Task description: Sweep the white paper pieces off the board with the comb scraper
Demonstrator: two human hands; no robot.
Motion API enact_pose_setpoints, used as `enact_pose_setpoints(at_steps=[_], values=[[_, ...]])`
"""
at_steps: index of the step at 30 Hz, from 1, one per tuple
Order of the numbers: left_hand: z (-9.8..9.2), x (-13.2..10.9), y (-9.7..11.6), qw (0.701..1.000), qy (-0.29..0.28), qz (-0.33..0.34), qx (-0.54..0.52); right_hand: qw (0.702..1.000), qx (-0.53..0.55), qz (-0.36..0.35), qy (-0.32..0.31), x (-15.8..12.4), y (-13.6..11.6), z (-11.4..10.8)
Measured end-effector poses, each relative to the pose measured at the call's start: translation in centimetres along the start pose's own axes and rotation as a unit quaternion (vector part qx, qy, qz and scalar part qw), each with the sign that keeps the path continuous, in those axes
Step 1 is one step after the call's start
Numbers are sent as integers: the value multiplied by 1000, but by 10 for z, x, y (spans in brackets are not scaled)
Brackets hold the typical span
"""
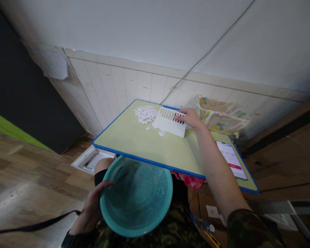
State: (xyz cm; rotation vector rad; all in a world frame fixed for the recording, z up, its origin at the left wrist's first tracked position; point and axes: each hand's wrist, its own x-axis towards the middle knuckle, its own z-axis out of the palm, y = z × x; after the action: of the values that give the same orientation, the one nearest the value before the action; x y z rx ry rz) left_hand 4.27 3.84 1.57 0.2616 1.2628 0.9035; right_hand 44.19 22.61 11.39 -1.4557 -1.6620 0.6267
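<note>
My left hand (94, 203) is closed on the left rim of a round teal plastic colander (136, 224), with the thumb over the edge. The colander sits above my lap, just under the table's front edge, and I see nothing in it. My right hand (190, 118) grips a flat white slotted sheet (170, 124) by its upper right part. A row of slots runs along its far side. Beside its left edge lies a heap of small white paper pieces (145, 114), and a few loose scraps (161, 133) lie close to its near edge.
A phone (231, 160) showing a timer lies at the right end of the blue-edged table (134, 141). Behind it are a patterned cloth bin (217, 117) and the wall, with a cable (209, 51) running down. An open white box (89, 160) is on the floor at left.
</note>
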Motion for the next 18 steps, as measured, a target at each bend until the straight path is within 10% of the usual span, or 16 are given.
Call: enact_pose_setpoints(at_steps=[18], values=[[1, -4, 2, 1000, -8, -5, -13, 998, -23, -45, -39, -4, -15, 13]])
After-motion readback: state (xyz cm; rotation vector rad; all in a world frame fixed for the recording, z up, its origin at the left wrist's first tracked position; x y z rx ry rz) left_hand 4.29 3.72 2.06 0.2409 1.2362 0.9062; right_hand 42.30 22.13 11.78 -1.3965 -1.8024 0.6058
